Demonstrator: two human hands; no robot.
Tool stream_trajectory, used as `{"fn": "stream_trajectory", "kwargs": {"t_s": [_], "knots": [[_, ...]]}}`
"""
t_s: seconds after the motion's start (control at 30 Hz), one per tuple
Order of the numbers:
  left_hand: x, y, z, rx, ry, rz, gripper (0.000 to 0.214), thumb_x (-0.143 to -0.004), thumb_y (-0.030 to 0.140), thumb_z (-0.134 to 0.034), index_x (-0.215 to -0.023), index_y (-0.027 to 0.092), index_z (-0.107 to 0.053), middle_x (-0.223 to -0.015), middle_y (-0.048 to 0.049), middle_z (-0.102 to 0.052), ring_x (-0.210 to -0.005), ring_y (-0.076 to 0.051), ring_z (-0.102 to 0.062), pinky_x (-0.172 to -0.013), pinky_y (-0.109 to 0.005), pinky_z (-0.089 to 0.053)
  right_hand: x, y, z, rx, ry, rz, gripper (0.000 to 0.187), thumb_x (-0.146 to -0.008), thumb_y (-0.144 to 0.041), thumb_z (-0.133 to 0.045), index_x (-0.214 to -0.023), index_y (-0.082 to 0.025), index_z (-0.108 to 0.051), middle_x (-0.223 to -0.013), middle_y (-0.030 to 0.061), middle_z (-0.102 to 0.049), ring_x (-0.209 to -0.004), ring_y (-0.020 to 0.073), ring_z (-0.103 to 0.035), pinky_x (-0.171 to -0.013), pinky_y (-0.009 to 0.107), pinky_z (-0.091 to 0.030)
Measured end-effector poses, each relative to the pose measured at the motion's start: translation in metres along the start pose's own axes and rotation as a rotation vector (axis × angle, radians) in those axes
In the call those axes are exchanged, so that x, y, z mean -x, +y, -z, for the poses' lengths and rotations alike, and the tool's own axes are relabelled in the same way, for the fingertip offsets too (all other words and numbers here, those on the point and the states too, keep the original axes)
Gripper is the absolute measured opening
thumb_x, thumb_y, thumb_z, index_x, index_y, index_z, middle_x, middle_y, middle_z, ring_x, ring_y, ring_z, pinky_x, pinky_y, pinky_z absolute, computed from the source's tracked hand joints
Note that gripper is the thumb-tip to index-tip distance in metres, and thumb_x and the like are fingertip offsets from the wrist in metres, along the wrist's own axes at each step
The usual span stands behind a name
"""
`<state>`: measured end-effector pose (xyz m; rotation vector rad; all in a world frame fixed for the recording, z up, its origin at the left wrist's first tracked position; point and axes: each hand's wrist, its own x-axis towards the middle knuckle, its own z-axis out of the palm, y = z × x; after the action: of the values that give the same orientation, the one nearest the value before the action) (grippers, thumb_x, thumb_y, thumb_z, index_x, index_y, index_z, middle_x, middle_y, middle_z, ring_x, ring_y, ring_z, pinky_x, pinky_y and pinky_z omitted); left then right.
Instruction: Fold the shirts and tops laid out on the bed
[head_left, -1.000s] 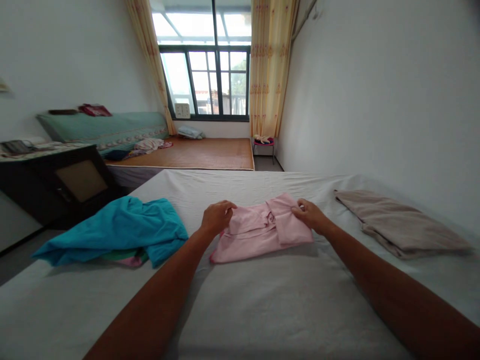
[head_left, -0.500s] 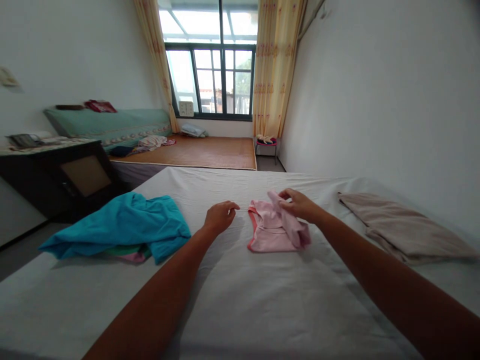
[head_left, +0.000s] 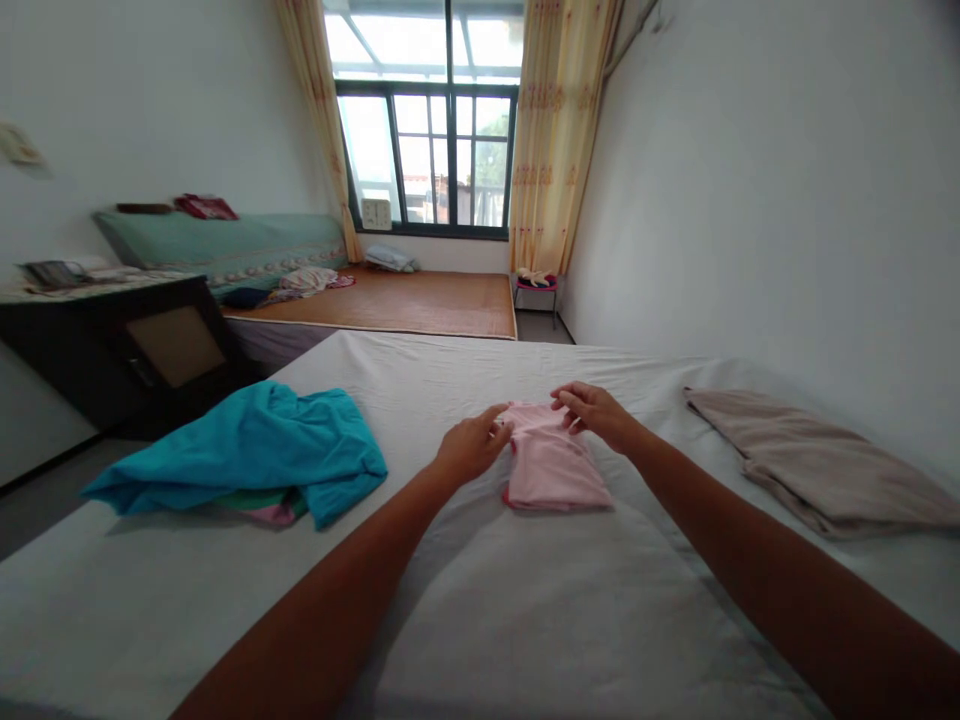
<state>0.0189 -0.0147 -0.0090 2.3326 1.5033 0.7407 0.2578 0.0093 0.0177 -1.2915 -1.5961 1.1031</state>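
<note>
The folded pink garment (head_left: 551, 468) is being pressed flat mid-bed on the white sheet (head_left: 480, 600), long axis running near to far, narrow end pointing far. Its far edge is being covered by the left hand (head_left: 472, 447) and right hand (head_left: 592, 408), fingers extended, pinching nothing. Uneven pressure is being judged likely to spring the folds open.

- A folded garment (head_left: 551, 470) is laid at the middle of the bed (head_left: 525, 620).
- The left hand (head_left: 469, 450) is set against its 9 o'clock edge, the right hand (head_left: 592, 410) on its 12 o'clock end.
- A heap of clothes (head_left: 255, 450) is found at 9 o'clock, well apart.
- A folded cloth (head_left: 810, 460) is laid at 3 o'clock, near the wall.
- A second bed (head_left: 420, 300) is seen behind at 12 o'clock, and a cabinet (head_left: 142, 350) at 10 o'clock.
</note>
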Motion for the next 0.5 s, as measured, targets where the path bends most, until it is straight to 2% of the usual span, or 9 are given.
{"fn": "stream_trajectory", "kwargs": {"t_s": [0.1, 0.23, 0.33, 0.43, 0.5], "knots": [[-0.002, 0.012, -0.017, 0.030, -0.080, -0.007, 0.058, -0.089, 0.041, -0.047, -0.144, 0.026, -0.037, -0.113, -0.0053, -0.069, -0.088, -0.020, -0.067, -0.077, -0.031, -0.051, 0.004, 0.010, -0.003, 0.051, 0.020, 0.023, 0.020, -0.086, -0.032, -0.052, -0.094, -0.016, -0.059, -0.087, 0.0047, -0.067, -0.053, 0.0061, -0.056, -0.044, 0.016, -0.046], [-0.008, 0.010, -0.028, 0.153, -0.148, -0.117, 0.065, -0.075, 0.012, -0.052, -0.139, 0.021, -0.046, -0.128, -0.0077, -0.061, -0.108, -0.021, -0.060, -0.090, -0.031, -0.048, 0.010, 0.025, -0.017, 0.057, 0.006, 0.033, 0.021, -0.083, -0.033, -0.052, -0.095, -0.017, -0.059, -0.080, 0.0015, -0.066, -0.049, 0.0065, -0.054, -0.044, 0.018, -0.044], [-0.009, -0.002, -0.027, 0.218, -0.124, -0.198, 0.070, -0.069, 0.004, -0.050, -0.137, 0.022, -0.048, -0.145, -0.0084, -0.044, -0.124, -0.020, -0.049, -0.098, -0.031, -0.045, 0.009, 0.033, -0.018, 0.079, 0.027, 0.018, 0.024, -0.083, -0.034, -0.050, -0.098, -0.018, -0.057, -0.079, 0.0012, -0.066, -0.049, 0.0072, -0.055, -0.045, 0.018, -0.044], [-0.004, -0.008, -0.022, 0.144, -0.093, -0.068, 0.061, -0.072, 0.008, -0.056, -0.132, 0.018, -0.052, -0.149, -0.0140, -0.035, -0.113, -0.021, -0.057, -0.093, -0.034, -0.050, 0.006, 0.034, -0.015, 0.184, 0.090, 0.097, 0.024, -0.084, -0.034, -0.048, -0.100, -0.019, -0.058, -0.087, 0.0030, -0.067, -0.056, 0.0095, -0.059, -0.052, 0.021, -0.048], [0.001, -0.003, -0.017, 0.049, 0.026, -0.028, 0.051, -0.076, 0.012, -0.056, -0.127, 0.019, -0.055, -0.148, -0.0135, -0.034, -0.110, -0.021, -0.057, -0.096, -0.037, -0.048, 0.006, 0.030, -0.014, 0.302, 0.114, 0.228, 0.023, -0.087, -0.031, -0.046, -0.099, -0.019, -0.061, -0.092, 0.0047, -0.069, -0.070, 0.0130, -0.064, -0.066, 0.026, -0.052]]}}
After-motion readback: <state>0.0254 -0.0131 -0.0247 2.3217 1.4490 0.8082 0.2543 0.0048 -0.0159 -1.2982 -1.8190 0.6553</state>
